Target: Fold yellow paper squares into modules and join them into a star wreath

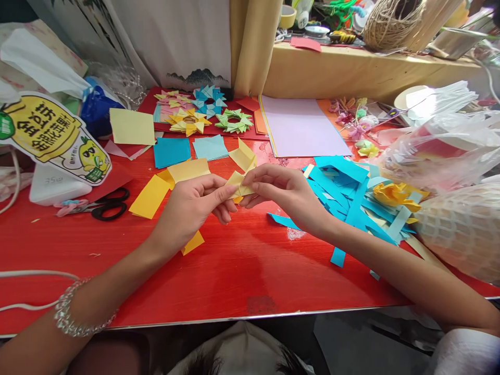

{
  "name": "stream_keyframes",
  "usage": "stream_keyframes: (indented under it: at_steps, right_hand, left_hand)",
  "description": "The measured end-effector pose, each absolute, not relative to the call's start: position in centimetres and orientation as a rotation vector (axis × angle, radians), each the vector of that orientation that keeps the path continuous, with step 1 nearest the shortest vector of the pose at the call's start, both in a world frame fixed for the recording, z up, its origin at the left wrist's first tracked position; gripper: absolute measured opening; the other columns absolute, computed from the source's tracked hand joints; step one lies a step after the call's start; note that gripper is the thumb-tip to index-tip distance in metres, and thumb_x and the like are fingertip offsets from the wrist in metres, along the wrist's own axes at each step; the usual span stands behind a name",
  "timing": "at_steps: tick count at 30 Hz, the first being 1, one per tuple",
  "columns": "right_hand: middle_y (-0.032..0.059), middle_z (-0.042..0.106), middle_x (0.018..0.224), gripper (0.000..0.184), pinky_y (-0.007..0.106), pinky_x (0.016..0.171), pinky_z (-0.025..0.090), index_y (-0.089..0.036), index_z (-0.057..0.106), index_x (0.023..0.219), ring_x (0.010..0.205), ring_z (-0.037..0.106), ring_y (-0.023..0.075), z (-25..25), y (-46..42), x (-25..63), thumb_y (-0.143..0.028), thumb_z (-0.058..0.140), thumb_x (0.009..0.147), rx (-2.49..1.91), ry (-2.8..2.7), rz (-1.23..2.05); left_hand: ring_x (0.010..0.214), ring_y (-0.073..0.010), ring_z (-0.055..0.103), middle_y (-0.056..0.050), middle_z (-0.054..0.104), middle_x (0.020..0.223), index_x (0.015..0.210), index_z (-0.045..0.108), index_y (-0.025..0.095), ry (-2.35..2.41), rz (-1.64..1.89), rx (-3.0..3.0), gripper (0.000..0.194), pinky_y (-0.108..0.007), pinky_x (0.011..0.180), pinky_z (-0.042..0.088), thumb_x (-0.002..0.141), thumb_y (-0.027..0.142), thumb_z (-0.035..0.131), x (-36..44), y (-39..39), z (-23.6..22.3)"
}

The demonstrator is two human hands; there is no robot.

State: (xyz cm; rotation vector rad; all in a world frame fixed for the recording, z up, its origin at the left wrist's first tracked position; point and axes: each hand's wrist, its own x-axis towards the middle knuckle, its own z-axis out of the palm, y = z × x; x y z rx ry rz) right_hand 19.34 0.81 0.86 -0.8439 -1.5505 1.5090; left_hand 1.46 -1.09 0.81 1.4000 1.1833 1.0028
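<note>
Nearest the camera, both forearms reach in over the red table [242, 276], a bracelet [68, 312] on the left wrist at 8 o'clock. At the centre the left hand [191, 205] and right hand [287, 192] meet on a small folded yellow paper [239, 185], held just above the table. The left hand is closed, thumb and forefinger pinching the piece's left edge; the right hand is closed too, its fingertips [250, 183] gripping the right edge from 3 o'clock. The step in hand looks like creasing or tucking a flap of an origami unit; the next move would call for a firm pinch from one hand while the other presses the fold flat, with corners kept aligned. The paper sits between the two hands, touching both. Loose yellow squares [150, 197] lie at 9 o'clock of the hands, scissors [107, 205] farther left, and blue strips [347, 198] at 3 o'clock. Beyond, at 12 o'clock, lie blue squares [172, 151], then finished paper stars [203, 109] and a lilac sheet [300, 127].
</note>
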Motion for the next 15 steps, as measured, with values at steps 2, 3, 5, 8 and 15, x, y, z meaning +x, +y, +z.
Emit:
stream_keyframes:
  at_steps: [2, 3, 5, 8, 15]
  right_hand:
    - [-0.0004, 0.065, 0.078, 0.014, 0.027, 0.070, 0.058, -0.017, 0.055, 0.098, 0.069, 0.069, 0.0123, 0.87, 0.71, 19.32, -0.022, 0.056, 0.085, -0.850, -1.533, 1.514]
    - [-0.0002, 0.066, 0.077, 0.018, 0.028, 0.070, 0.058, -0.018, 0.055, 0.101, 0.068, 0.069, 0.0126, 0.86, 0.68, 19.31, -0.025, 0.058, 0.084, -0.856, -1.531, 1.526]
    - [0.0013, 0.066, 0.076, 0.020, 0.027, 0.069, 0.059, -0.015, 0.056, 0.096, 0.068, 0.069, 0.0131, 0.85, 0.63, 19.26, -0.031, 0.060, 0.083, -0.878, -1.541, 1.558]
    - [0.0034, 0.066, 0.074, 0.023, 0.025, 0.068, 0.059, -0.012, 0.059, 0.082, 0.068, 0.068, 0.0130, 0.95, 0.47, 19.18, -0.035, 0.059, 0.084, -0.918, -1.575, 1.570]
    - [0.0028, 0.065, 0.070, 0.023, 0.026, 0.064, 0.059, -0.012, 0.060, 0.083, 0.067, 0.069, 0.0143, 0.97, 0.34, 19.41, -0.035, 0.058, 0.085, -0.888, -1.667, 1.441]
  left_hand:
    - [0.048, -0.0060, 0.058, 0.004, 0.064, 0.058, 0.069, 0.062, 0.016, 1.192, 1.009, 1.422, 0.019, -0.014, 0.050, 0.047, 0.082, 0.030, 0.063, 1.42, -1.21, 0.97]
    - [0.048, -0.0059, 0.058, 0.005, 0.063, 0.058, 0.068, 0.061, 0.016, 1.200, 1.008, 1.437, 0.019, -0.014, 0.050, 0.047, 0.082, 0.030, 0.062, 1.42, -1.27, 1.06]
    - [0.048, -0.0057, 0.057, 0.005, 0.062, 0.058, 0.068, 0.061, 0.016, 1.219, 0.990, 1.475, 0.019, -0.014, 0.051, 0.047, 0.083, 0.028, 0.061, 1.46, -1.38, 1.25]
    - [0.050, -0.0063, 0.058, 0.004, 0.062, 0.060, 0.071, 0.060, 0.017, 1.226, 0.935, 1.526, 0.019, -0.016, 0.053, 0.047, 0.087, 0.027, 0.055, 1.55, -1.50, 1.47]
    - [0.063, -0.0091, 0.053, 0.003, 0.058, 0.068, 0.073, 0.060, 0.019, 1.290, 0.867, 1.714, 0.025, -0.020, 0.058, 0.041, 0.089, 0.036, 0.050, 1.29, -1.30, 1.49]
